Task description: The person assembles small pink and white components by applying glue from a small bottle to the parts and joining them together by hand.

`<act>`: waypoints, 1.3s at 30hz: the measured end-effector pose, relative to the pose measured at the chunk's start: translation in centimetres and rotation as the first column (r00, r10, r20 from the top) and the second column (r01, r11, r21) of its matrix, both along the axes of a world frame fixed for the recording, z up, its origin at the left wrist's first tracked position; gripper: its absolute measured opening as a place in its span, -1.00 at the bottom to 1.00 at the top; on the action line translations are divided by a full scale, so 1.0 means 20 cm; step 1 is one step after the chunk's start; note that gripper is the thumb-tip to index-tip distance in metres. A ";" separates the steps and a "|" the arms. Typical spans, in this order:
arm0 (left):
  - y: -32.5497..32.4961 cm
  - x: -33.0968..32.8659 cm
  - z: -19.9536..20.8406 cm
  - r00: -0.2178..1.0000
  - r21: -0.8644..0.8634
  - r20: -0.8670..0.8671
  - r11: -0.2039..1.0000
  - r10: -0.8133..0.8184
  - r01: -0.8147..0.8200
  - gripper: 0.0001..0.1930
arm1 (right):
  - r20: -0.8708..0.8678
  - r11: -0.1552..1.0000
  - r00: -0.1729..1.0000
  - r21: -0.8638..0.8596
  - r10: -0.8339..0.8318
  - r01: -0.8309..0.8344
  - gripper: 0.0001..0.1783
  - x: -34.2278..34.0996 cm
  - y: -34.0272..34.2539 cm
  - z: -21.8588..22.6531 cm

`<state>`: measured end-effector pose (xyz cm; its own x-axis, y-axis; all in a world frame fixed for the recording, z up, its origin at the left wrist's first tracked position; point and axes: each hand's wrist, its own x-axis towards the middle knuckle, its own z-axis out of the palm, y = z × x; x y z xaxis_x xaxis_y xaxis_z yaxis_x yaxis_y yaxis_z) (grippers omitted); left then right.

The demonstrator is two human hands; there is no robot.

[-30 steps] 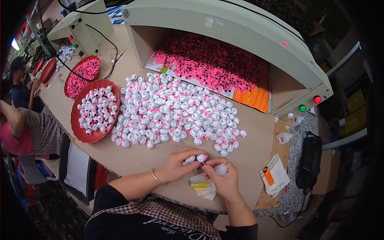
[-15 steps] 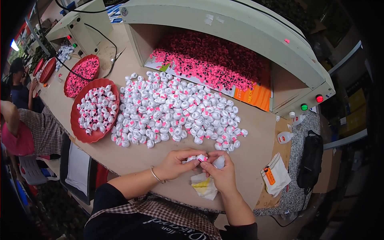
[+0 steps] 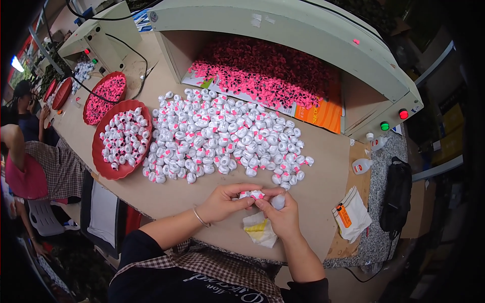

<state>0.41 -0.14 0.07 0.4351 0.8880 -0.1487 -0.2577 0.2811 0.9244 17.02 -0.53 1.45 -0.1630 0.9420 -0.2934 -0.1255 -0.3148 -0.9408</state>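
My left hand (image 3: 222,203) is closed, pinching a small rounded white piece with pink parts (image 3: 251,194) between thumb and fingertips. My right hand (image 3: 283,216) meets it there, its thumb and forefinger pressed against the same piece. A small translucent white bottle (image 3: 278,202) is tucked in the right hand's fingers. Below the hands lies a folded white cloth (image 3: 259,230) with a yellow patch. Just beyond them spreads a large heap of similar white pieces (image 3: 222,134), many showing pink bits. Fingers hide part of the held piece.
A red scalloped bowl (image 3: 97,164) of white pieces stands left, with a red bowl of pink parts (image 3: 105,98) behind it. A pale metal housing (image 3: 283,25) covers many pink parts (image 3: 257,76). At right are small bottles (image 3: 361,165) and a white pouch (image 3: 352,219). People sit far left.
The held white-and-pink piece has turned slightly and shows more of its pink between my fingertips. Both hands stay together in nearly the same place; the whole view has shifted a little.
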 end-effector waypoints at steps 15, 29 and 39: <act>0.04 -0.03 -0.01 0.999 -0.160 0.036 0.987 -0.024 0.030 -0.67 | 0.207 0.955 0.978 0.294 -0.021 -0.042 -0.78 -0.02 0.01 -0.04; -0.02 -0.01 -0.03 0.998 -0.148 0.036 0.988 0.050 -0.044 -0.71 | 0.179 0.939 0.978 0.341 -0.111 0.044 -0.84 -0.05 -0.04 -0.09; 0.00 -0.01 -0.07 0.977 -0.238 0.198 0.971 0.084 -0.035 -0.68 | 0.170 0.959 0.982 0.280 -0.085 0.035 -0.86 -0.06 0.01 -0.08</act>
